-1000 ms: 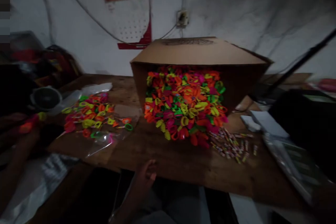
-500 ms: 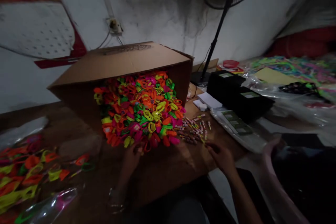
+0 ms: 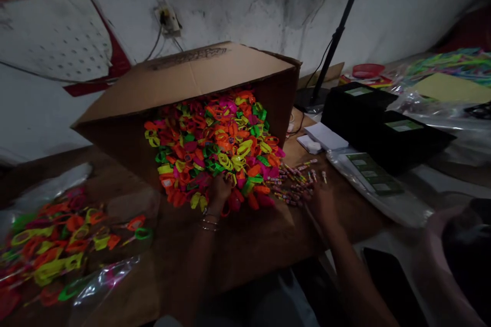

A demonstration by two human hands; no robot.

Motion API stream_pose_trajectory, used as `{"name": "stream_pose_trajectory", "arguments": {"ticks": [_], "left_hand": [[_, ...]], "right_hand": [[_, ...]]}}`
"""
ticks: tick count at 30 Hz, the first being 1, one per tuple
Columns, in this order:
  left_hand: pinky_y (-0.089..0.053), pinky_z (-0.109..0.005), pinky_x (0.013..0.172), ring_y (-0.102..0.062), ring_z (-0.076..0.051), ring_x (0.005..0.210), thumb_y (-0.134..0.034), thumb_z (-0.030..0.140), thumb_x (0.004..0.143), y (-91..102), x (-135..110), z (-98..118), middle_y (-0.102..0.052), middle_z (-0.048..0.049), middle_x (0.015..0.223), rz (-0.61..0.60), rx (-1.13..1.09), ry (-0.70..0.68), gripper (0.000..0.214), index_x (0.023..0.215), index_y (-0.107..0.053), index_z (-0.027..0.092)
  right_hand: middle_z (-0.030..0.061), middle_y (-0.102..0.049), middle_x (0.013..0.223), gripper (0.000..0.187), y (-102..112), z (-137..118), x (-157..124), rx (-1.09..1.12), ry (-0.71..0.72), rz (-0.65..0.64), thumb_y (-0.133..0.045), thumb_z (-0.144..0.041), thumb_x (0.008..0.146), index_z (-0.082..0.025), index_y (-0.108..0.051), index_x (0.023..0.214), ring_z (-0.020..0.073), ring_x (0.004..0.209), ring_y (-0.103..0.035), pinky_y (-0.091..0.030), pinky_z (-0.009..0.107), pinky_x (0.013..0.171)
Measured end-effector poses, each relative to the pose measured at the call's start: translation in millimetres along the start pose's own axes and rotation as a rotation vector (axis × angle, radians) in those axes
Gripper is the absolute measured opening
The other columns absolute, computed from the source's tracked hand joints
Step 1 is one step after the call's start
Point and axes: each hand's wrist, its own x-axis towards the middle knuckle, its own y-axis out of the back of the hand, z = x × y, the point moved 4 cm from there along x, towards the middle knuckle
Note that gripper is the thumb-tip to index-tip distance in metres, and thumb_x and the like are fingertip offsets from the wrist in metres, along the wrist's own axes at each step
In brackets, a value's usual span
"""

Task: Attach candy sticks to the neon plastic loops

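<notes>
A heap of neon plastic band-shaped pieces (image 3: 215,148) in orange, yellow, green and pink spills from a cardboard box (image 3: 199,74) lying on its side. My left hand (image 3: 220,190), with bracelets at the wrist, is at the front of the heap. Its fingers are curled among the pieces; what they grip is hidden. To the right of the heap lie many small wrapped sticks (image 3: 293,184). My right hand (image 3: 322,205) is at their near edge, fingers pointing towards them. It is dark and blurred, so its grip does not show.
More neon pieces (image 3: 72,235) lie at left beside clear plastic bags (image 3: 109,276). White cards (image 3: 326,135), a plastic sleeve (image 3: 376,173) and black boxes (image 3: 353,107) stand at right, near a fan pole (image 3: 337,36). A pink-rimmed tub (image 3: 437,245) is at lower right.
My left hand has moved up and right, from the heap's front edge in among its pieces. My right hand has come closer over the sticks. The view has tilted down and shifted left.
</notes>
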Motion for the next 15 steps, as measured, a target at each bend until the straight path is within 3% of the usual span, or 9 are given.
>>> {"name": "stream_pose_trajectory", "arguments": {"ticks": [4,7,9,12,15], "left_hand": [[-0.048,-0.027,0.072,-0.067,-0.021,0.082,-0.058,0.029,0.083,18.1,-32.1,15.4,-0.073,-0.0073,0.087,-0.054,-0.075,-0.097,0.022,0.092,-0.071,0.014],[-0.049,-0.026,0.071,-0.066,-0.019,0.081,-0.065,0.030,0.076,36.0,-68.7,31.8,-0.074,-0.0031,0.088,-0.154,-0.132,-0.205,0.022,0.093,-0.072,0.018],[-0.049,-0.027,0.073,-0.065,-0.019,0.082,-0.068,0.029,0.071,47.4,-91.6,41.7,-0.073,-0.0030,0.089,-0.231,-0.209,-0.303,0.024,0.093,-0.072,0.019],[-0.051,-0.029,0.076,-0.065,-0.021,0.087,-0.071,0.030,0.068,55.4,-119.2,44.0,-0.072,-0.0060,0.096,-0.309,-0.487,-0.313,0.029,0.095,-0.070,0.018],[-0.053,-0.030,0.082,-0.063,-0.025,0.104,-0.070,0.035,0.069,48.0,-138.2,34.3,-0.067,-0.0106,0.116,-0.141,-0.796,-0.188,0.039,0.104,-0.066,0.017]], "right_hand": [[0.0078,-0.065,0.083,0.024,8.6,-59.8,-17.5,0.234,0.047,-0.066,-0.052,-0.035,0.084,-0.017,-0.057,0.098,0.0207,0.072,-0.062,-0.052,0.034,0.067],[0.0047,-0.067,0.090,0.041,13.2,-119.8,-32.7,0.541,0.184,-0.227,-0.059,-0.041,0.082,-0.019,-0.057,0.116,0.0167,0.076,-0.062,-0.052,0.029,0.069],[0.0042,-0.069,0.087,0.037,15.2,-145.4,-38.3,0.771,0.196,-0.356,-0.065,-0.041,0.077,-0.020,-0.066,0.107,0.0174,0.078,-0.063,-0.051,0.029,0.072],[0.0034,-0.070,0.077,0.028,14.1,-153.4,-44.9,0.936,0.056,-0.434,-0.069,-0.043,0.069,-0.019,-0.072,0.084,0.0171,0.068,-0.061,-0.050,0.028,0.063],[0.0002,-0.064,0.062,0.033,8.4,-150.5,-59.7,0.945,-0.097,-0.381,-0.065,-0.047,0.073,-0.017,-0.071,0.086,0.0124,0.048,-0.052,-0.043,0.023,0.044]]}}
